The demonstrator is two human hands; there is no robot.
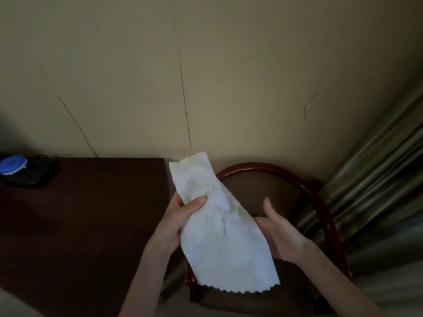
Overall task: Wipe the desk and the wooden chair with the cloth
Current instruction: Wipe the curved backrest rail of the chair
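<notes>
Pinching white cloth (219, 236) at frame centre, left hand (178, 220) fingers (196, 202) grasp its upper part. Right hand (281, 234) touches the right edge, thumb raised, grip unclear. Cloth held over wooden chair (304, 179); dark counter (91, 213) at left.

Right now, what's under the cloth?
The chair, its seat showing around the cloth. Covered: part of the seat, and fingers of the left hand and right hand.
</notes>
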